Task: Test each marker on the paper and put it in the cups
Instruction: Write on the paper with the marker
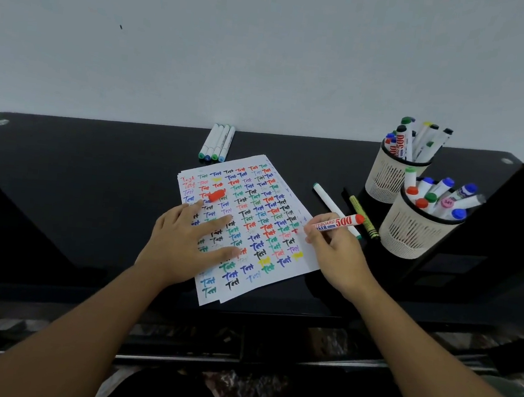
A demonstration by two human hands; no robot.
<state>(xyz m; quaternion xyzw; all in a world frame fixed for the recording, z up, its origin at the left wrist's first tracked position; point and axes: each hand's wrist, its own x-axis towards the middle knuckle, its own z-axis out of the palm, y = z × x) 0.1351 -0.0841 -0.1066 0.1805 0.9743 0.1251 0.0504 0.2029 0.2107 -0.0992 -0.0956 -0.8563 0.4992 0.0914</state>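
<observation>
A white sheet of paper [307, 260] full of coloured "Test" words lies on the black desk [80, 180]. My left hand [186, 242] presses flat on the sheet with spread fingers. My right hand [335, 256] grips a red whiteboard marker [341, 222] in a writing hold, its tip at the paper's right edge. The marker's red cap [216, 195] lies loose on the paper above my left fingers. Two cream mesh cups stand at the right, the far cup [387, 178] and the near cup [411, 232], each holding several markers.
Several white markers [217, 143] lie side by side behind the paper near the wall. A white marker [327, 201] and a yellow-green one [363, 217] lie between the paper and the cups. A dark post [489, 220] rises at the right.
</observation>
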